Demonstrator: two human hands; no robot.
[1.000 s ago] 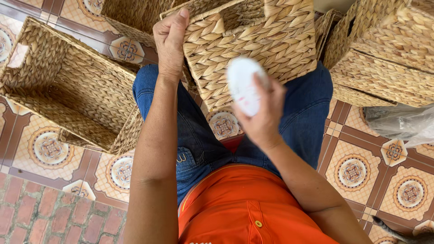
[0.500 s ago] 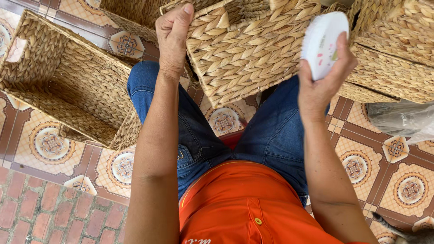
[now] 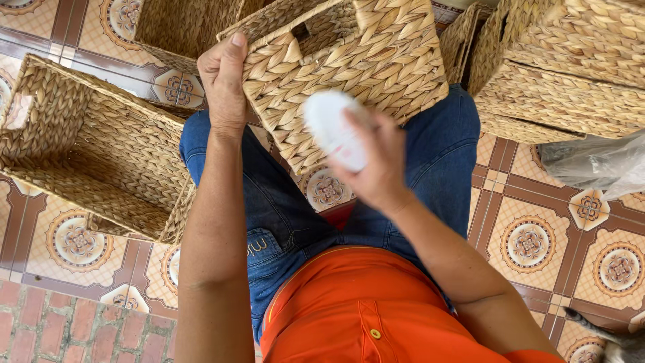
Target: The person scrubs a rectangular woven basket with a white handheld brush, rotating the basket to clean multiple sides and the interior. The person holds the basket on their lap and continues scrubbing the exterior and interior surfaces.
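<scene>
Both hands raised, arms outstretched.
Left hand grips with thumb up; right hand curls shut, blurred.

One head cam, looking straight down my front at close range; my lap and orange shirt at 6 o'clock, patterned tile floor w/ woven straw baskets toward 12.

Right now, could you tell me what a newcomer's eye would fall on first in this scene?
First, the woven basket on the person's lap at top centre, with the left hand gripping its corner. Next, the white oval object that the right hand holds against the basket's side. Another open basket lies on the patterned tile floor at left.
</scene>
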